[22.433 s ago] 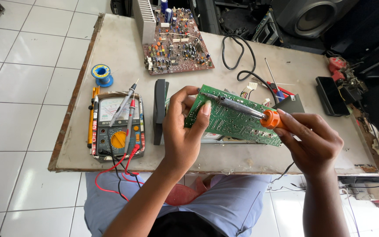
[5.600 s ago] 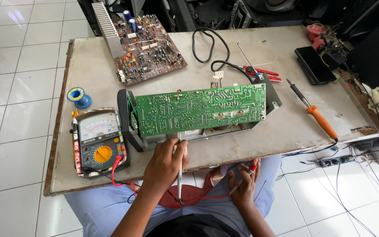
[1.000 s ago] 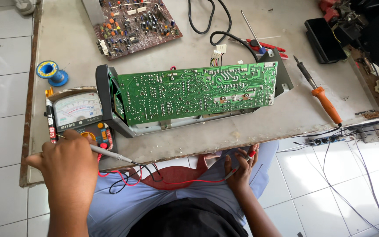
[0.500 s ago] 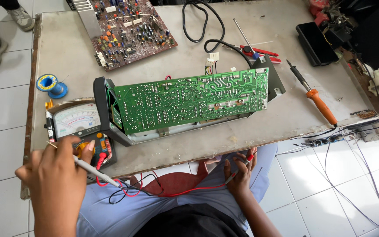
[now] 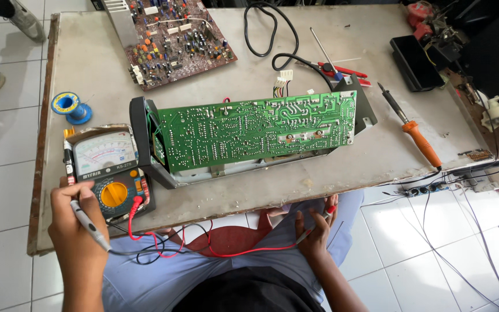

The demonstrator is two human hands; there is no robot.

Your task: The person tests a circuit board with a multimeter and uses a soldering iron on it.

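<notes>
Two meter probes in hand at the lower edge of the worktop.

The left hand, lower left of the frame, has its grip closed on a slim grey probe beside the yellow-dialled analog multimeter; its long axis slants from upper left to lower right. The right hand, low centre over the lap, pinches the red-tipped probe, tip pointing up and right toward the worktop edge. Both probes look light, stiff and thin, best held pen-like on the insulated barrel; their red lead is limp and could snag. The green circuit board stands on edge mid-frame.
</notes>
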